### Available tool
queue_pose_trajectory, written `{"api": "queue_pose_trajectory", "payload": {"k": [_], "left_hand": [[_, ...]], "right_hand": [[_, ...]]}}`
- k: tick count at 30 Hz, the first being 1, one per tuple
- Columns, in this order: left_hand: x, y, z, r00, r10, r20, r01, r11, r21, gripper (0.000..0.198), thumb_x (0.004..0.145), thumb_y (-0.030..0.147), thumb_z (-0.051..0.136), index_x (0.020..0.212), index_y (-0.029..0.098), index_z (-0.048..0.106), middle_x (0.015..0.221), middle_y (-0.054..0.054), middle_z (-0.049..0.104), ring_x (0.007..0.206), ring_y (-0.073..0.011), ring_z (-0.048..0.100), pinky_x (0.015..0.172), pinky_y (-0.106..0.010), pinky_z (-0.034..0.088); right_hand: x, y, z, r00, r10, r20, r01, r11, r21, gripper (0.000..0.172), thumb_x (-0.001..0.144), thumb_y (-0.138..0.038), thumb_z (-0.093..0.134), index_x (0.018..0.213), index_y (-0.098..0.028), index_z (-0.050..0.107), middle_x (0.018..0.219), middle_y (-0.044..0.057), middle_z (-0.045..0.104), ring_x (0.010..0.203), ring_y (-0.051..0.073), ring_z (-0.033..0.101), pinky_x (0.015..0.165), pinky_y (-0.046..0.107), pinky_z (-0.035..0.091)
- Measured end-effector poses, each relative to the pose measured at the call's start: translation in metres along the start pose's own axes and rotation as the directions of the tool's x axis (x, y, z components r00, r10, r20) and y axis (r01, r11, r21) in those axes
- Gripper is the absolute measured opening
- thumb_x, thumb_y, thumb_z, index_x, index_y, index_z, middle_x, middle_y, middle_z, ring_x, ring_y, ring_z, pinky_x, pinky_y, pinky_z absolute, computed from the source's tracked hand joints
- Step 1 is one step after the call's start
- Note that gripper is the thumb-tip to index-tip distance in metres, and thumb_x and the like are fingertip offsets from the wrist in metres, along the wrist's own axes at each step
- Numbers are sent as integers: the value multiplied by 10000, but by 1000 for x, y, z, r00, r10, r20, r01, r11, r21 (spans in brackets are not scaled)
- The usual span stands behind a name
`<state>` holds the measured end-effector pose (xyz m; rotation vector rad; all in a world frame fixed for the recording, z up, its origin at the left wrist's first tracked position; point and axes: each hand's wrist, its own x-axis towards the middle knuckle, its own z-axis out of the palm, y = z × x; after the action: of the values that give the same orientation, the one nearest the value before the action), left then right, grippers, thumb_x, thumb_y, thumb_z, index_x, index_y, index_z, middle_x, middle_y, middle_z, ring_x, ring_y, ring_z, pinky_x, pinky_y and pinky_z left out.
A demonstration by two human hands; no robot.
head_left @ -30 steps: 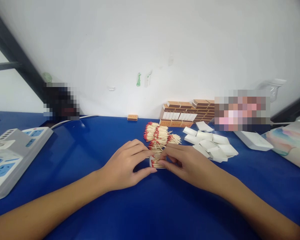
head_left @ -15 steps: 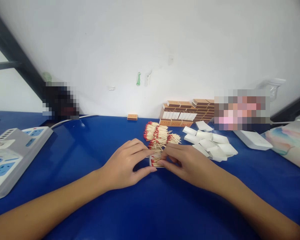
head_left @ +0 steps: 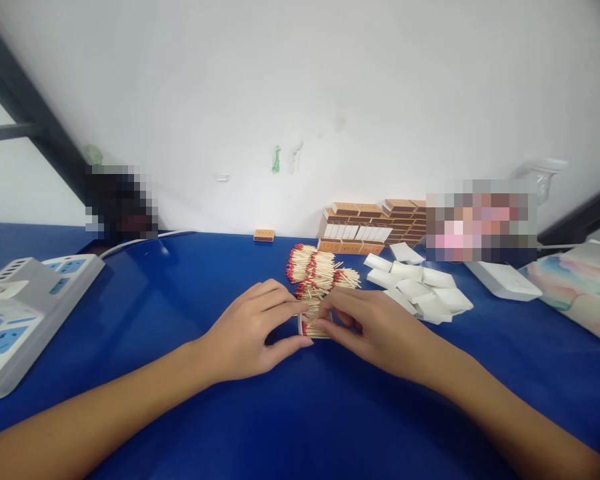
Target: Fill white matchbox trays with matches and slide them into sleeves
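Note:
A small white matchbox tray (head_left: 301, 326) with red-tipped matches in it lies on the blue table between my hands. My left hand (head_left: 257, 327) steadies the tray's left end, its thumb at the near corner and its fingers at the far one. Over the tray's right part, my right hand (head_left: 367, 327) has its thumb and fingertips pinched on matches (head_left: 314, 323); how many is hidden. Just beyond my fingers, a big pile of loose matches (head_left: 313, 267) lies with red heads mostly to the left.
White empty trays (head_left: 415, 290) lie heaped right of the matches. Stacked matchboxes (head_left: 353, 230) stand against the wall, and a single matchbox (head_left: 264, 235) sits left of them. A power strip (head_left: 35, 307) is at left; a white box (head_left: 503, 280) and a tissue pack (head_left: 580, 287) are at right.
My right fingertips have shifted slightly over the tray, and the matches beneath them lie a little differently. My left hand keeps its place at the tray.

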<state>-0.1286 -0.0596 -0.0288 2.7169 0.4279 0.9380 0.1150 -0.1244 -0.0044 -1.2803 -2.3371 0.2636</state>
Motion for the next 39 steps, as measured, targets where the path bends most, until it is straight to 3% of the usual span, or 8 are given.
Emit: {"api": "queue_pose_trajectory", "payload": {"k": [6,10,20,30,39], "left_hand": [[0,0,0,1000,-7,11,7,1000,-2,372,952,360,728,1262,165,665,1045,-75,709,995,-217,612,909,-409,536],[-1,0,0,1000,1,11,-1,1000,1,370,957,355,722,1267,162,660,1051,-79,711,995,-218,610,911,-413,536],[1,1,-1,1000,4,-1,-4,1000,9,369,967,358,707,1283,174,657,1047,-88,717,991,-224,625,906,-419,548],[0,0,-1,1000,-5,-3,5,1000,13,373,960,364,714,1277,173,661,1055,-89,717,1004,-229,626,916,-421,546],[1,0,-1,1000,-8,-20,9,999,38,359,966,364,702,1269,174,671,1057,-98,726,1014,-236,636,920,-429,553]], "right_hand": [[-1,0,1,999,-27,-25,27,1000,16,70,1022,-262,623,994,-201,644,756,-20,601,617,121,516,605,254,362],[1,0,2,998,-55,-18,55,998,20,137,1029,-260,615,912,-194,641,746,-13,600,616,119,512,615,256,369],[1,0,1,1000,-15,14,15,1000,-8,156,1024,-258,607,884,-193,630,746,-8,612,617,124,518,606,263,357],[1,0,0,998,-57,-19,57,998,9,128,1041,-254,574,1051,-200,689,750,-6,604,624,125,511,615,257,360],[0,2,0,997,-65,-34,64,998,-26,173,1036,-230,550,1030,-188,718,726,1,614,621,128,525,614,263,373]]}}
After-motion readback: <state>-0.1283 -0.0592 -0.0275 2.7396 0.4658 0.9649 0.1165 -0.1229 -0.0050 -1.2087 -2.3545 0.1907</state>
